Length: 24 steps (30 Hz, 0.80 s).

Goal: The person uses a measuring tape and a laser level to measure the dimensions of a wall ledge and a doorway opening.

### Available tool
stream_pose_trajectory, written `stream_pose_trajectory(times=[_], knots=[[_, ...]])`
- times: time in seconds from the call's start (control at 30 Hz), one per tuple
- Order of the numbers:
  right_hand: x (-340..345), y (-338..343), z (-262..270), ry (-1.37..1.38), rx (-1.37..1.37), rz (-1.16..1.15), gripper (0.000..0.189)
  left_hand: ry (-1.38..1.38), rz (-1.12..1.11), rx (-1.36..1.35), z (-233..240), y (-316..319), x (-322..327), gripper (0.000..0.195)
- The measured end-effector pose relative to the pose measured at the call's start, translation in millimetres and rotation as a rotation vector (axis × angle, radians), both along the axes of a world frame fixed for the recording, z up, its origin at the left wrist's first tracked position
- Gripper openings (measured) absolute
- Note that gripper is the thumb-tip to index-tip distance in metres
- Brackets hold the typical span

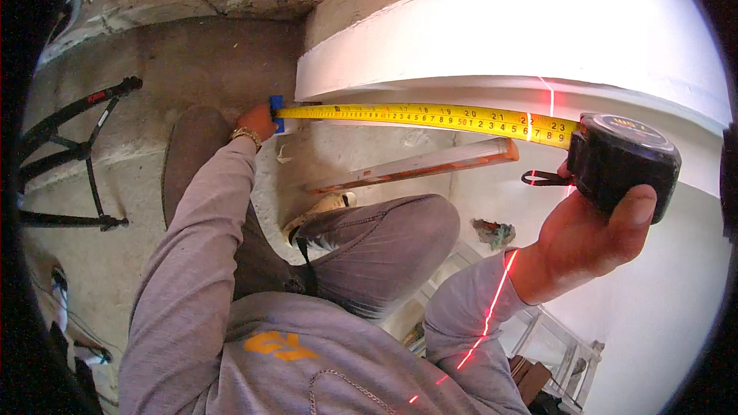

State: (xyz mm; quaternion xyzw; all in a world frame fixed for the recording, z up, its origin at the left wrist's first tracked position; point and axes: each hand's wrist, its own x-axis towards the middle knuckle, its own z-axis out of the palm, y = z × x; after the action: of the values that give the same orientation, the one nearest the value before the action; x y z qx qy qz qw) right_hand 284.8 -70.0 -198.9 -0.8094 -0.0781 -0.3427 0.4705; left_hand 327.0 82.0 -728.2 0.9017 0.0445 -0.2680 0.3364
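My right hand (588,236) grips the black case of a tape measure (628,167), thumb on its near side. A black wrist strap (545,178) hangs from the case. The yellow tape blade (426,117) runs out leftward, along the lower edge of a white-painted wall section (490,34). At the blade's far end my left hand (258,123) holds a small blue piece (277,108); its fingertips are partly hidden. A red laser line crosses the blade near the case and continues over my right sleeve (478,317).
Below the blade lies a long spirit level (415,166) with orange ends, close to my shoe (320,210). A black tripod (81,150) is at the left. An aluminium ladder (568,351) stands lower right, near a rough hole (493,233) in the pale wall.
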Motion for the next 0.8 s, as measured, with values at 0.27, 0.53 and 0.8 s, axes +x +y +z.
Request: stream_pose_trajectory(times=[0.27, 0.53, 0.8], knots=[[4, -3, -7, -0.08, -0.061, -0.035, 0.07, -0.017, -0.051, -0.045, -22, 0, 3, 0.049], [-23, -30, 16, -0.166, -0.001, -0.027, 0.076, -0.02, -0.07, -0.03, -19, -3, 5, 0.043], [-98, -90, 57, -0.283, -0.021, -0.399, 0.084, -0.081, -0.064, 0.057, -7, 4, -2, 0.035]])
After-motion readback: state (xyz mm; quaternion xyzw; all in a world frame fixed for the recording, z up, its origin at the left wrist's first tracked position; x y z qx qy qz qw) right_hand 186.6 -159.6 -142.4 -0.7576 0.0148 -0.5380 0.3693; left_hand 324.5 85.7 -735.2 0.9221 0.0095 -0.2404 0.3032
